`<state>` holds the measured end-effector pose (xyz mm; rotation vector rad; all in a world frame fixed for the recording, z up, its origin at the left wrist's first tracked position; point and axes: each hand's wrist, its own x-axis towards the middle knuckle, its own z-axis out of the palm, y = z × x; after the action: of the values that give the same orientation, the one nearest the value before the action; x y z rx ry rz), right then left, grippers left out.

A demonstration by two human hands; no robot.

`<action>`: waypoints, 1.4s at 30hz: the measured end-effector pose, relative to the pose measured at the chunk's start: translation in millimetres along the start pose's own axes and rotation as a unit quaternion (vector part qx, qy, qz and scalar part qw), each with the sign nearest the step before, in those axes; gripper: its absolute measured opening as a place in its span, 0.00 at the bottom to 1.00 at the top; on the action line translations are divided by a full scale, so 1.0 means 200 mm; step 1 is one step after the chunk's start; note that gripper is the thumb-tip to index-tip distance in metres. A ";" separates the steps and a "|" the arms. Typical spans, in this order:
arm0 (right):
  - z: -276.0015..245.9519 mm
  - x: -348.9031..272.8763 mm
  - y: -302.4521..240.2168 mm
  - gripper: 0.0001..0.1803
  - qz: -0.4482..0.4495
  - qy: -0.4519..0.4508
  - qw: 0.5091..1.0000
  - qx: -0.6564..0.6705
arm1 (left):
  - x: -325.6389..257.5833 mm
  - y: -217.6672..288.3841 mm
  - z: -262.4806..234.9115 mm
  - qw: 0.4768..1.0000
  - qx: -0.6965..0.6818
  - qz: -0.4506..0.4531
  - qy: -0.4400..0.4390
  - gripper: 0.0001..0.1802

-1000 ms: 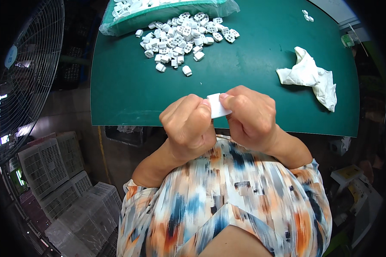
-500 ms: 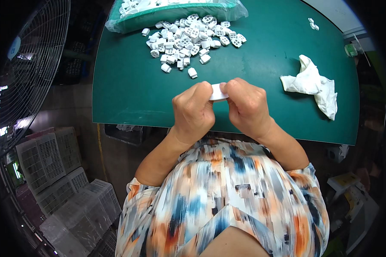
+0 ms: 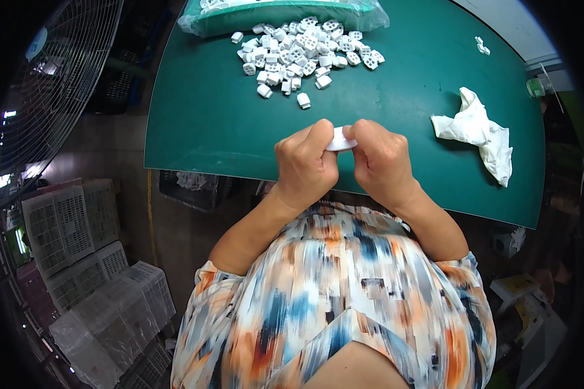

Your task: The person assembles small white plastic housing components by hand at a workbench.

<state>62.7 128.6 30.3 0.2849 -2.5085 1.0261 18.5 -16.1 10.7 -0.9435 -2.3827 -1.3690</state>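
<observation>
Both of my hands grip one small white plastic part [image 3: 340,141] above the near side of the green table. My left hand [image 3: 305,159] pinches its left end between thumb and curled fingers. The right end is pressed in the closed fingers of my right hand [image 3: 384,159], whose thumb lies on top. Most of the part is covered by my fingers, so its full shape cannot be made out. Beyond my hands lies a loose pile of small white plastic pieces [image 3: 298,55], several showing square holes. One single white piece [image 3: 304,100] sits apart, nearest my hands.
A green tray [image 3: 285,19] lined with clear plastic holds more white pieces at the table's far edge. On the right of the green table [image 3: 207,129] lies a crumpled white cloth [image 3: 477,133]. A large fan [image 3: 58,84] and stacked plastic crates [image 3: 104,311] stand to the left.
My view has shifted slightly, so the pile and tray sit farther right and higher. Both hands keep their grip on the white part, with only a slight shift of the fingers.
</observation>
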 end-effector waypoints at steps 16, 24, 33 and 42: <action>0.00 -0.02 -0.13 0.15 0.049 -0.126 0.983 0.126 | -0.69 -0.31 -0.70 0.903 -0.154 -0.350 0.198 0.09; 0.10 0.05 -0.14 0.10 0.030 -0.172 0.975 0.138 | -1.29 -1.46 -1.21 0.767 0.113 -0.520 0.359 0.15; -0.07 -0.03 -0.07 0.09 0.051 -0.147 0.984 0.091 | -0.32 -1.16 -1.29 0.835 0.252 -0.254 0.417 0.16; -0.05 0.09 -0.01 0.08 -0.003 -0.122 0.987 0.107 | 1.07 -0.79 -0.37 0.955 0.287 0.036 0.063 0.08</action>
<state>50.5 133.4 45.1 0.5097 -2.6082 1.3328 -252.5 -45.7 47.8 -0.7381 -2.4029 -0.6179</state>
